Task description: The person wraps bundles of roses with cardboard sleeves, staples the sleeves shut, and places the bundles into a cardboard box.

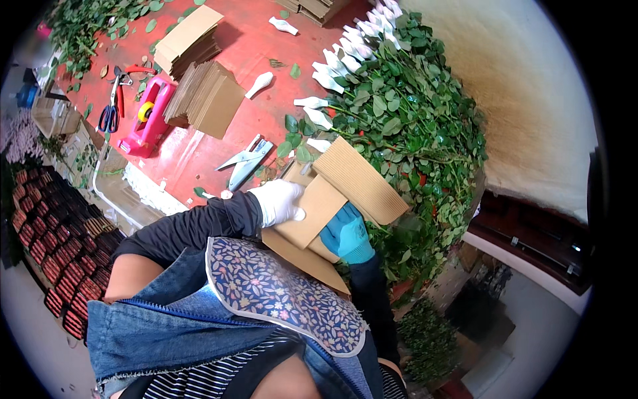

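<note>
My left hand (pixel 278 201), in a white glove, grips the left edge of a folded piece of brown cardboard (pixel 320 211) in front of my body. On the other side, my right hand (pixel 347 235), in a blue glove, holds the same cardboard, its fingers partly hidden by the folds. A ribbed cardboard flap (pixel 362 181) sticks up beyond my right hand, and another flap (pixel 307 263) hangs toward my apron. What lies inside the folds is hidden. Just past my left hand, a light blue plier stapler (pixel 248 163) rests on the red table (pixel 193 174).
White-sleeved roses (pixel 349 56) with leafy stems (pixel 412 126) are heaped at the right. Cardboard stacks (pixel 211 98) stand at the far left, beside a pink tape dispenser (pixel 147 120), scissors (pixel 110 113) and red-handled pruning shears (pixel 121 93). A loose white sleeve (pixel 259 84) lies mid-table.
</note>
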`<state>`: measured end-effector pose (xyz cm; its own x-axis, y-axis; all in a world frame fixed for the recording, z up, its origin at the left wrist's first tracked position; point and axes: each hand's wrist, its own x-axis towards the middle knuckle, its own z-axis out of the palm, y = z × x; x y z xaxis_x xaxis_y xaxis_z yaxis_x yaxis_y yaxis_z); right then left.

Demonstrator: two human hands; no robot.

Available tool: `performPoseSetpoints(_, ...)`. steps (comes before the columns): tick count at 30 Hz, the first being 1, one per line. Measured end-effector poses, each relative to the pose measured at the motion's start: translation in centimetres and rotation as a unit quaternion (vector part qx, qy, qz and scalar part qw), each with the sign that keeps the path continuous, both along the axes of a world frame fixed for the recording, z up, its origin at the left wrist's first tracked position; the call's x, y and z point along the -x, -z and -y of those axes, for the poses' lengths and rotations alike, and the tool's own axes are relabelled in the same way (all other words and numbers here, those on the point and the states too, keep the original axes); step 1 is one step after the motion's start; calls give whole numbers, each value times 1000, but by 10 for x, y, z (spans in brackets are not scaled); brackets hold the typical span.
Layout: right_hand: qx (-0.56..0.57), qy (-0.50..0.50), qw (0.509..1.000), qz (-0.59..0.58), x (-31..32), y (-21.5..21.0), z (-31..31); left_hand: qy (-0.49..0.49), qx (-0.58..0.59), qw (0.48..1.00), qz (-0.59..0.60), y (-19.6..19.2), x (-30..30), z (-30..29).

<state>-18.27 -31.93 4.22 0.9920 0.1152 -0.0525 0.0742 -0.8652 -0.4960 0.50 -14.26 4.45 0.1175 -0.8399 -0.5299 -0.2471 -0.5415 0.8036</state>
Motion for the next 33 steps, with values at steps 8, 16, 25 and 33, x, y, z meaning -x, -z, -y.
performPoseSetpoints(8, 64, 169, 981, -72, 0, -75, -24, -57, -19, 998, 8, -6, 6, -6)
performPoseSetpoints(16, 129, 65, 979, -146, -27, -59, -46, -56, 51, 994, 74, 8, 15, -9)
performPoseSetpoints(25, 123, 45, 972, -196, -42, -62, -45, -4, 16, 978, 209, -20, 12, -7)
performPoseSetpoints(33, 153, 40, 976, -148, -35, -56, -53, -12, 46, 981, 186, -24, 11, -20)
